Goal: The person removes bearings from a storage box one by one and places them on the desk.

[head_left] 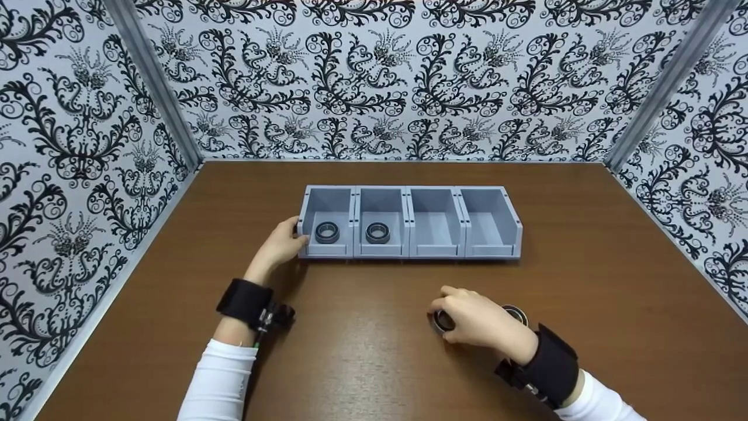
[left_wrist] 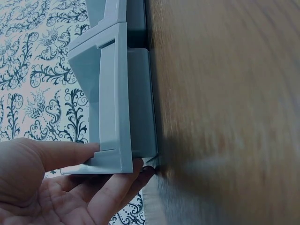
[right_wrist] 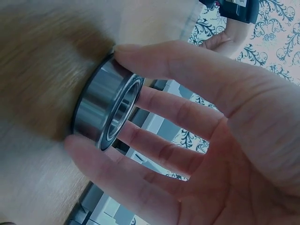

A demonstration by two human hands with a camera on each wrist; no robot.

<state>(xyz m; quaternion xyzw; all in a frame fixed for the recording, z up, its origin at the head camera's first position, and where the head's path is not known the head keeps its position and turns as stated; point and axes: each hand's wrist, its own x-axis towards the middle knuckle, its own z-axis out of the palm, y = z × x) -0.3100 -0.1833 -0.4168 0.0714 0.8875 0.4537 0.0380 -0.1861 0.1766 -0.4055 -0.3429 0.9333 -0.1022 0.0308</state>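
A row of joined grey storage bins stands on the table. My left hand grips the leftmost bin at its front corner, thumb over the side wall and fingers round the outside. One ball bearing lies in that bin, and another bearing in the bin beside it. In front of the row, my right hand pinches a ball bearing across its outer ring, close over the tabletop. A further bearing lies just beyond the right wrist, partly hidden by it.
The brown wooden table is bounded by patterned panels at the back and both sides. Grey metal posts stand at the back corners. The two bins on the right, such as the rightmost bin, show bare floors.
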